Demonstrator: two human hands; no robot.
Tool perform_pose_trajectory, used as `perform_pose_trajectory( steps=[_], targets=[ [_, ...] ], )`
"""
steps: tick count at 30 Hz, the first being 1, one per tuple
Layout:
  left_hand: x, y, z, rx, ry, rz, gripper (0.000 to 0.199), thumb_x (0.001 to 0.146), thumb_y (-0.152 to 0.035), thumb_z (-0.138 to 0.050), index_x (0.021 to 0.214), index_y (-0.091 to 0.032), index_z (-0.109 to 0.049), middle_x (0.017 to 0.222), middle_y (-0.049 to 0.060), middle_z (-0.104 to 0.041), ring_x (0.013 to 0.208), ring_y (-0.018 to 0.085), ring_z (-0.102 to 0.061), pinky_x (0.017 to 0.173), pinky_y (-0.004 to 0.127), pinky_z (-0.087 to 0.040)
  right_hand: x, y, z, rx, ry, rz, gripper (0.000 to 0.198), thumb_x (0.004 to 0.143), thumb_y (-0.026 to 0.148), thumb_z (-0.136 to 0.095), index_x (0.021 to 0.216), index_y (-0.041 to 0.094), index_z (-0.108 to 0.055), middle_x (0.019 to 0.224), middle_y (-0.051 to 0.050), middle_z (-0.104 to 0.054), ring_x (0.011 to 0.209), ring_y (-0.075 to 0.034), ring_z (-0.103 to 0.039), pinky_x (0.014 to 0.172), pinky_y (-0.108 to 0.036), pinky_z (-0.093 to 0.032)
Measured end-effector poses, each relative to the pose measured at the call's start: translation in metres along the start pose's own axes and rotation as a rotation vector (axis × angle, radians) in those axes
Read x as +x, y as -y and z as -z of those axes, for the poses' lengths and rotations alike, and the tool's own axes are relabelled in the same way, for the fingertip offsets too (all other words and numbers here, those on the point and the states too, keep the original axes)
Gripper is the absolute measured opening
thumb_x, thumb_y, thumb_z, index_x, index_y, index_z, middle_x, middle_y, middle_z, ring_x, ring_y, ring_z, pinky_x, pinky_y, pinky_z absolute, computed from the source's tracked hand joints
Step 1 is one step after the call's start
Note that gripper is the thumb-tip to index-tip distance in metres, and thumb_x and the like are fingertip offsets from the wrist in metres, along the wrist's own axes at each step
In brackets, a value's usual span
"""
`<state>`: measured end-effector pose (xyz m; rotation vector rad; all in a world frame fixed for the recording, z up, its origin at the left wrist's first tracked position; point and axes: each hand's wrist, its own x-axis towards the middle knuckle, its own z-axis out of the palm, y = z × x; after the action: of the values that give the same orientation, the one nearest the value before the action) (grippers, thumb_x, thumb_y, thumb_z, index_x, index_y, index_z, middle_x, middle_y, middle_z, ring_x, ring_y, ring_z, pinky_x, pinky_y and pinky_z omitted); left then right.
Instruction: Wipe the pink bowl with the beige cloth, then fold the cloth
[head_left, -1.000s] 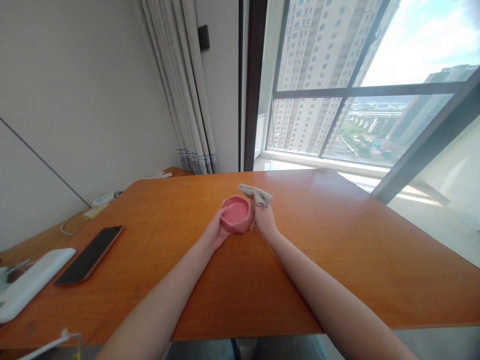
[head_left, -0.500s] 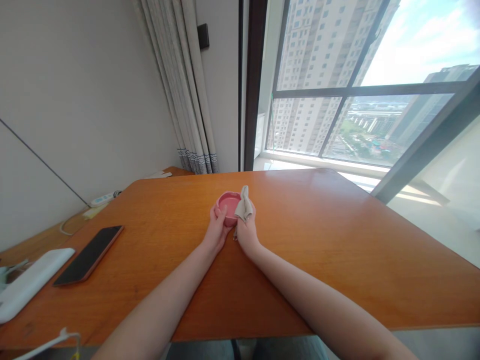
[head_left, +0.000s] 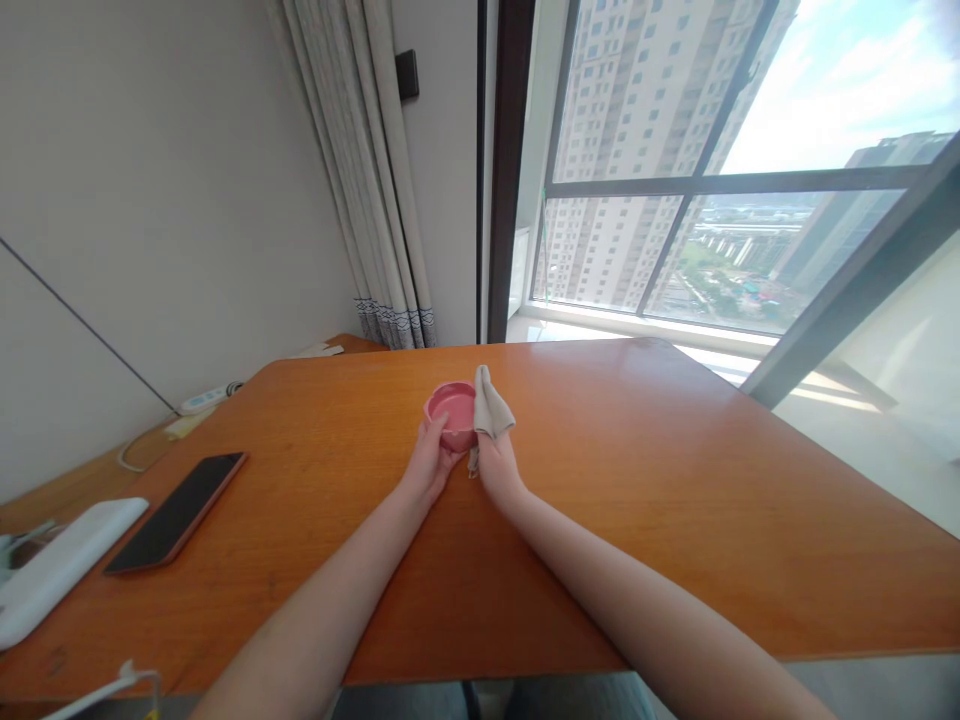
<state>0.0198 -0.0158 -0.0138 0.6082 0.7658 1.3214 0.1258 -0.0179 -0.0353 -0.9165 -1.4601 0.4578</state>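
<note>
A small round pink bowl is tilted towards me above the middle of the wooden table. My left hand grips its near left side, with the thumb over the rim and the fingers beneath. On the bowl's right side, my right hand is closed on a light beige cloth. The cloth covers most of the right fingers and lies against the bowl's outer wall. A corner of it hangs below, between the two hands.
The wooden table extends to both sides. At the left lie a dark phone and a white flat device, with a white cable at the near edge. A power strip rests by the wall. Curtain and window stand beyond.
The bowl and my left hand have shifted slightly left. The cloth in my right hand has changed its folds and now spreads out to the right of the bowl.
</note>
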Motion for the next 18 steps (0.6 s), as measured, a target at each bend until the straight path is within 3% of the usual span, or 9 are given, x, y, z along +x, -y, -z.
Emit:
perform_pose_trajectory(
  steps=[3,7,9,11,14,18],
  targets=[
    [0.001,0.000,0.001,0.010,0.023,-0.016,0.045,0.075,-0.027,-0.068,0.115,-0.023,-0.046,0.107,0.005,-0.063,0.085,0.013,-0.064,0.083,0.034,-0.053,-0.005,0.003,-0.007,0.109,-0.099,-0.137,0.054,0.093,0.040,-0.036,0.142,0.018,-0.034,0.141,-0.010,-0.045,0.133,-0.020,-0.037,0.111,-0.041,-0.031],
    [-0.007,-0.004,-0.004,0.073,0.163,0.073,0.050,0.076,-0.042,-0.067,0.117,-0.024,-0.045,0.117,0.009,-0.060,0.095,0.019,-0.064,0.085,0.040,-0.052,0.012,0.008,0.013,0.260,-0.212,-0.221,0.053,0.091,0.043,-0.038,0.139,0.020,-0.041,0.140,-0.007,-0.047,0.133,-0.021,-0.038,0.113,-0.042,-0.026],
    [-0.011,-0.007,-0.006,0.103,0.222,0.130,0.052,0.078,-0.050,-0.062,0.121,-0.025,-0.046,0.124,0.011,-0.057,0.103,0.022,-0.061,0.083,0.041,-0.053,0.024,0.007,0.027,0.323,-0.166,-0.265,0.050,0.088,0.045,-0.043,0.131,0.021,-0.051,0.133,-0.006,-0.055,0.126,-0.023,-0.046,0.110,-0.043,-0.031],
    [-0.011,-0.011,-0.005,0.141,0.251,0.199,0.053,0.080,-0.052,-0.059,0.124,-0.026,-0.048,0.129,0.011,-0.055,0.106,0.024,-0.060,0.079,0.039,-0.054,0.033,0.004,0.038,0.377,-0.014,-0.294,0.044,0.085,0.046,-0.049,0.121,0.023,-0.061,0.123,-0.004,-0.062,0.117,-0.025,-0.054,0.106,-0.043,-0.037],
    [-0.007,-0.012,0.000,0.199,0.222,0.241,0.050,0.078,-0.045,-0.063,0.123,-0.026,-0.053,0.125,0.009,-0.059,0.102,0.024,-0.061,0.073,0.035,-0.056,0.036,0.001,0.040,0.427,0.142,-0.309,0.040,0.083,0.046,-0.053,0.113,0.024,-0.066,0.117,-0.003,-0.066,0.114,-0.025,-0.057,0.103,-0.043,-0.041],
    [0.000,-0.008,0.003,0.147,0.107,0.107,0.046,0.075,-0.033,-0.066,0.119,-0.022,-0.055,0.120,0.009,-0.061,0.100,0.022,-0.062,0.074,0.033,-0.056,0.022,0.006,0.023,0.388,0.059,-0.305,0.046,0.086,0.050,-0.045,0.121,0.024,-0.060,0.121,-0.004,-0.064,0.117,-0.024,-0.054,0.104,-0.043,-0.040]
  ],
)
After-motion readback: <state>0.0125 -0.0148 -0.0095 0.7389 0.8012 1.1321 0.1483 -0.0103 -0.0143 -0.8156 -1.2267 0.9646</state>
